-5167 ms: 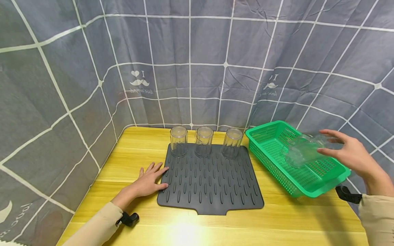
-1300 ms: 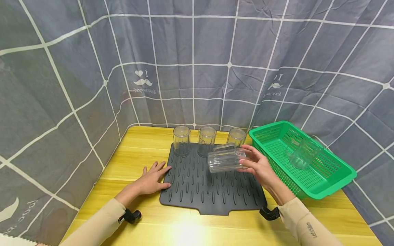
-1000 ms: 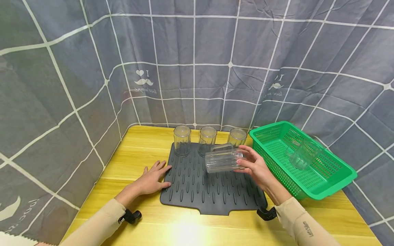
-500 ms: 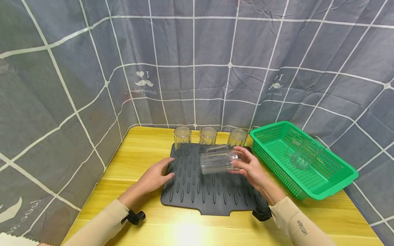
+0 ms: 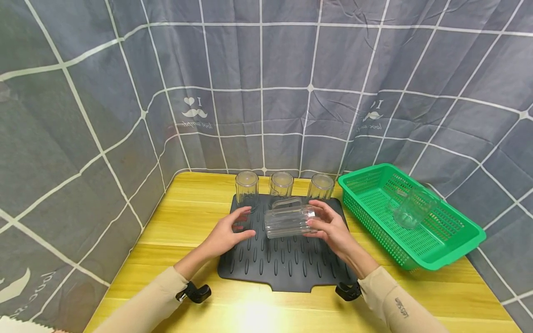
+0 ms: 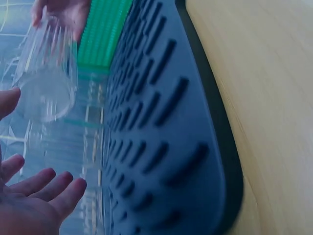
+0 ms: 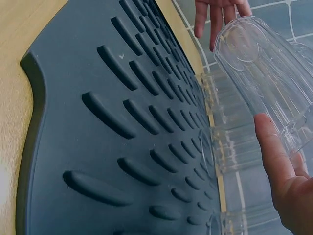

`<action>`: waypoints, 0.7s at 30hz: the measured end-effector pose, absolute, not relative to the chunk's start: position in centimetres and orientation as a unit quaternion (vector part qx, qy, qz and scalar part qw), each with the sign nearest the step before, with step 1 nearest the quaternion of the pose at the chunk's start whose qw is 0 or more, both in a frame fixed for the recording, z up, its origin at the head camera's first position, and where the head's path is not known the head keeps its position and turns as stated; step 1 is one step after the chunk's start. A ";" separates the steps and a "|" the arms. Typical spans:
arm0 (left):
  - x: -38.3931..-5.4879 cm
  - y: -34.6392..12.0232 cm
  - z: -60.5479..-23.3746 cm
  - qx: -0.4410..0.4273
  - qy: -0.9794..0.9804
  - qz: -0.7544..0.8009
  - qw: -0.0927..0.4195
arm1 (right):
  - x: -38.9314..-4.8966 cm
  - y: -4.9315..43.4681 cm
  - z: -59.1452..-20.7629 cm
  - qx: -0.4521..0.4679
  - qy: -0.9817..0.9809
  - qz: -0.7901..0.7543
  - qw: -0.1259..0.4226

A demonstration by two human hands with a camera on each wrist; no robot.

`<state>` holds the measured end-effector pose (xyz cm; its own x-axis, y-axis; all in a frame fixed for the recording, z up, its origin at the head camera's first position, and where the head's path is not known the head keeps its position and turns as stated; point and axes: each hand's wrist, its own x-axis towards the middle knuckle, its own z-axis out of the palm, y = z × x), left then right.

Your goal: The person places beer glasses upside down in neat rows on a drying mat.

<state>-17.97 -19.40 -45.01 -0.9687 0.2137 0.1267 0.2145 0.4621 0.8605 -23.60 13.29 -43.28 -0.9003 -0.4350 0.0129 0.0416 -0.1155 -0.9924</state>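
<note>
A clear glass mug [image 5: 287,222] lies sideways in the air above the dark ridged mat [image 5: 287,266], its handle toward the back. My right hand [image 5: 331,229] grips it at its right end, with thumb and fingers round the glass, as the right wrist view also shows on the mug [image 7: 266,73]. To the left of the mug, my left hand [image 5: 226,233] holds nothing; its fingers are spread and apart from the glass. Three upturned glasses stand along the mat's back edge: a left one [image 5: 247,189], a middle one [image 5: 281,185] and a right one [image 5: 321,186].
A green perforated basket [image 5: 370,222] stands on the wooden table [image 5: 183,199] at the right. Inside it lies another glass mug [image 5: 412,210]. A grey curtain with white grid lines [image 5: 283,111] hangs behind the table and along its left side.
My right hand has brought the mug from the basket leftward over the mat. My left hand has lifted off the mat's left edge and moved right, toward the mug.
</note>
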 end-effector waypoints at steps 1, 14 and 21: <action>-18.0 -19.1 -44.9 -0.127 -0.848 -0.515 -0.006 | -23.6 13.2 -43.3 -0.153 0.644 -0.732 0.164; -18.2 -16.5 -44.8 -0.119 -0.804 -0.582 -0.033 | -23.6 12.2 -43.7 -0.150 0.640 -0.733 0.175; -18.3 -16.3 -45.0 -0.121 -0.804 -0.582 -0.024 | -23.5 12.3 -43.8 -0.157 0.626 -0.741 0.186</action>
